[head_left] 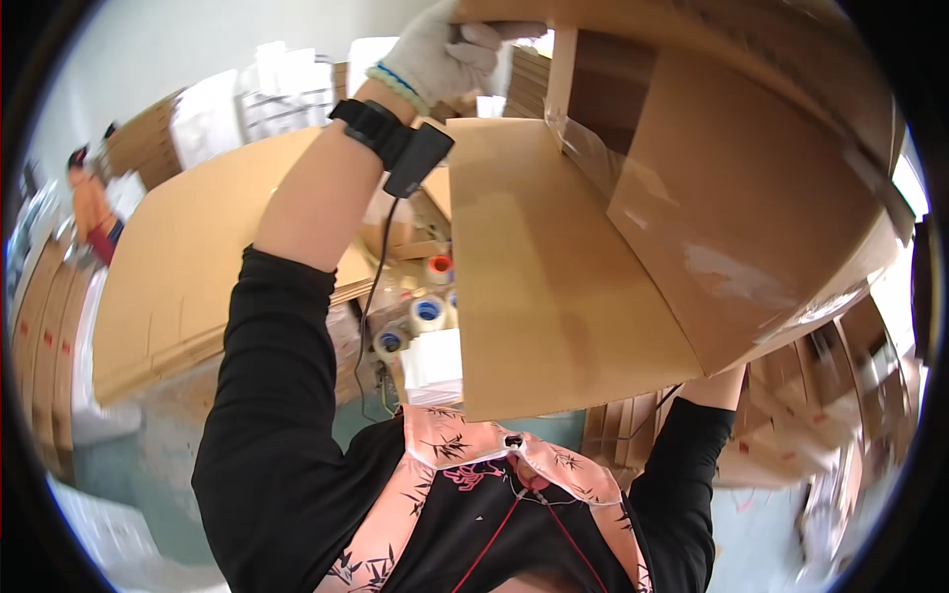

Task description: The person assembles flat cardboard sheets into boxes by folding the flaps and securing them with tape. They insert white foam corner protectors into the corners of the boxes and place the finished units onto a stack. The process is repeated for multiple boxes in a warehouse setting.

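A large brown cardboard box (751, 198) is raised in front of me and takes up the right of the view. One long flap (554, 287) hangs open toward me, and clear tape glints along the box's side and seam. My left hand (450, 54), in a white knit glove, has its fingers closed on the box's upper left edge. A black strap with a small dark device (395, 143) circles my left wrist. The right forearm (714, 390) comes up beneath the box, which hides my right hand.
Flat cardboard sheets (213, 237) lie stacked on the left. Rolls of tape (427, 313) and a white paper stack (433, 361) sit between my arm and the flap. Folded cartons (791, 395) line the right. Another person (91, 203) stands far left. A dark cable (374, 296) hangs from my wrist.
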A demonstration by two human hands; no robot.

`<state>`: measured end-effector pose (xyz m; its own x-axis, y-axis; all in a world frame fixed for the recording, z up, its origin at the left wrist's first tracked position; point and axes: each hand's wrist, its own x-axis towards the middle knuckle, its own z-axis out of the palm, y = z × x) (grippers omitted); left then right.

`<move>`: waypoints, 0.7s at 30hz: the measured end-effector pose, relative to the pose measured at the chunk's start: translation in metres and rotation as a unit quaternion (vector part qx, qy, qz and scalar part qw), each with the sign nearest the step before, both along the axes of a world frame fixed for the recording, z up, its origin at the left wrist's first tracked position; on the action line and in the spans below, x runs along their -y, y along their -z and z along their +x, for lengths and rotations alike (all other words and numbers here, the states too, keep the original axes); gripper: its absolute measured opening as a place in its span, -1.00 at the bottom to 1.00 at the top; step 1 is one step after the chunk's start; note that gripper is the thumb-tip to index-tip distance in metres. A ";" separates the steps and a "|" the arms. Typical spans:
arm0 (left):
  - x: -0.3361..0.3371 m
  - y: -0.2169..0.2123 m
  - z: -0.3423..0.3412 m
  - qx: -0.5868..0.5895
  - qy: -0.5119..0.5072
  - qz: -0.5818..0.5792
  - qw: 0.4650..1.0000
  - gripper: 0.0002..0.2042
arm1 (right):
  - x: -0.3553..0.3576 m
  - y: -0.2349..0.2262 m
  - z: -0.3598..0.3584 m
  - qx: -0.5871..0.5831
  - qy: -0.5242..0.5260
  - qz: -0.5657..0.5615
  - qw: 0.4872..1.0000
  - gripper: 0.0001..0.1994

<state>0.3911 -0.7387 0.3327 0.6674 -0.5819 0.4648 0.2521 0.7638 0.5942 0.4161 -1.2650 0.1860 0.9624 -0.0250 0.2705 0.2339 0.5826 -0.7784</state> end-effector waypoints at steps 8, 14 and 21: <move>-0.048 0.007 -0.089 -0.021 -0.415 0.048 0.908 -0.86 | -0.123 0.033 0.085 -0.027 -0.179 0.014 0.983 -0.35; -0.119 0.050 -0.203 0.063 -0.590 0.128 0.795 -0.63 | -0.268 0.080 0.106 -0.057 -0.337 0.033 0.939 -0.33; -0.244 0.093 -0.374 0.038 -0.731 0.126 0.670 -0.58 | -0.493 0.121 0.066 -0.104 -0.479 0.034 0.871 -0.32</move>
<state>0.0167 -0.4946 0.2400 0.5897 0.6007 0.5399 -0.6937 0.0343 0.7195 0.4822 -0.7716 0.0651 0.5790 0.8070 0.1165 -0.5274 0.4796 -0.7013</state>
